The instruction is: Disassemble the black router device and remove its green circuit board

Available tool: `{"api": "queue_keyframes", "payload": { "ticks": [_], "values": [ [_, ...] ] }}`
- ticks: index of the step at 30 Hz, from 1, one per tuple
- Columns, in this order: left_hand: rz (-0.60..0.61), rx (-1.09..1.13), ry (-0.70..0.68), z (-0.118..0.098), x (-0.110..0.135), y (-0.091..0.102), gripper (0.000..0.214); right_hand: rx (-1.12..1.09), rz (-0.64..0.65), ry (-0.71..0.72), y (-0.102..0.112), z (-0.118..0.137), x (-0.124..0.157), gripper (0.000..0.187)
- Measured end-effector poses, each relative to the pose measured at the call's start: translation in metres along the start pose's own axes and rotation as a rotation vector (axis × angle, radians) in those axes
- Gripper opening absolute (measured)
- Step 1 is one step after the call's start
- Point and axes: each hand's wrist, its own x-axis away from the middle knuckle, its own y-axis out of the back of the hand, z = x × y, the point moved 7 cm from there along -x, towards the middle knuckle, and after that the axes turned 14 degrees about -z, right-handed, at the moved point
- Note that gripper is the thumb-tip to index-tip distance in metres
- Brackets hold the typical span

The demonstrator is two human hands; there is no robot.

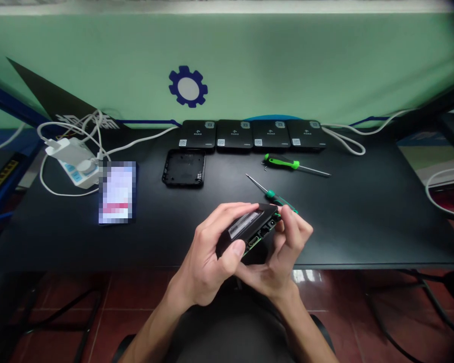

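Both hands hold a black set-top box (254, 222) above the front edge of the table, tilted so that its row of ports faces right and toward me. A pale label lies on its upper face, and a green circuit board edge shows below the ports. My left hand (212, 252) grips the left side, thumb at the near edge and fingers over the top. My right hand (283, 257) closes on the right end from below, some fingers hidden. Just beyond lies a screwdriver with a dark green handle (271, 195). An open black case half (184, 168) rests farther back.
Several closed black boxes (234, 135) stand in a row along the wall. Before them lie a bright green screwdriver (282, 161) and tiny screws (265, 166). A lit phone (117, 194), a white power strip (79, 174) and looping white cables occupy the left side.
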Motion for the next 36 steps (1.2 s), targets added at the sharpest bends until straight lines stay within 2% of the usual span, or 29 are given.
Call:
{"api": "queue_keyframes", "payload": {
  "ticks": [5,8,10,12,17,26,36],
  "values": [
    [-0.013,-0.009,0.006,-0.001,0.0,0.001,0.048,0.012,0.005,-0.029,0.0,-0.003,0.0,0.125],
    [-0.025,-0.071,-0.038,-0.003,0.0,-0.002,0.055,-0.012,-0.015,-0.085,0.0,-0.008,0.001,0.122],
    [-0.07,-0.168,-0.1,-0.005,0.001,-0.005,0.057,-0.02,-0.037,-0.103,0.002,-0.01,0.0,0.118],
    [-0.149,-0.242,-0.153,-0.007,0.001,-0.006,0.049,-0.005,-0.046,-0.1,0.002,-0.008,-0.001,0.115],
    [-0.281,-0.265,-0.166,-0.005,0.001,-0.005,0.04,0.052,-0.014,-0.116,-0.001,-0.003,-0.006,0.117],
    [-0.253,-0.294,-0.228,-0.002,-0.001,-0.002,0.043,0.002,0.006,-0.186,-0.005,-0.011,-0.003,0.128],
    [-0.246,-0.372,-0.277,-0.006,-0.003,-0.005,0.042,-0.062,0.001,-0.26,-0.005,-0.015,-0.003,0.129]
  ]
}}
